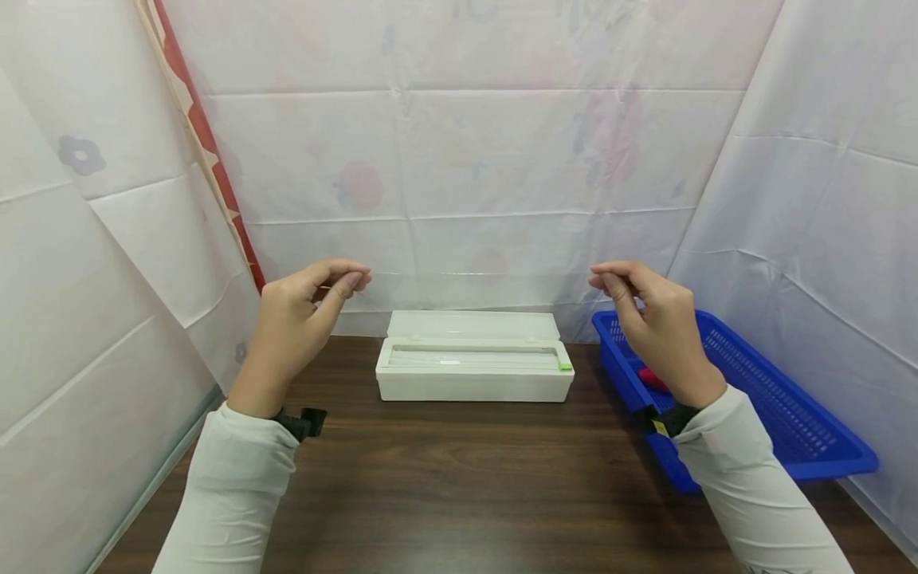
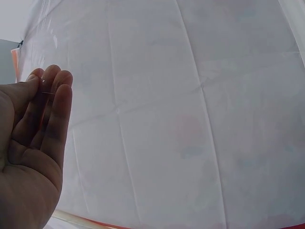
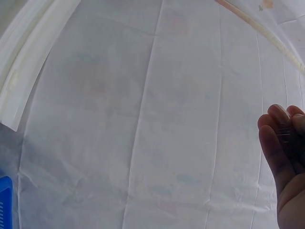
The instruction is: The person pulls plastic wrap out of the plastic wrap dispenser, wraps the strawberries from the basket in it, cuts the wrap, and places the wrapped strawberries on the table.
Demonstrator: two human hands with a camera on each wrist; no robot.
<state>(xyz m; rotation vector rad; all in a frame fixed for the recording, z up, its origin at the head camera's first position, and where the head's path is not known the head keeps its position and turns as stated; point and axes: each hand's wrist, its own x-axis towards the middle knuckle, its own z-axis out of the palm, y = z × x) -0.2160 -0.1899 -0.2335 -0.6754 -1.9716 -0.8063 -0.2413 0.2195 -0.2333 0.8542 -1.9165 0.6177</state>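
A sheet of clear cling film (image 1: 480, 274) spans the air between both hands, its top edge showing as a faint shiny line. My left hand (image 1: 297, 315) pinches one end between thumb and fingertips; the left wrist view shows this hand (image 2: 40, 129) with glints of film near the thumb. At the other end, my right hand (image 1: 656, 323) pinches the film the same way; it sits at the edge of the right wrist view (image 3: 281, 162). Below and behind the film stands a white cling film dispenser (image 1: 473, 387), its lid (image 1: 473, 324) raised, a green slider (image 1: 565, 367) at its right end.
A blue plastic basket (image 1: 782, 399) stands on the right under my right forearm, with a red object (image 1: 651, 379) partly visible inside. White patterned cloth (image 1: 488, 159) encloses the back and sides. The dark wooden table (image 1: 459, 486) extends in front of the dispenser.
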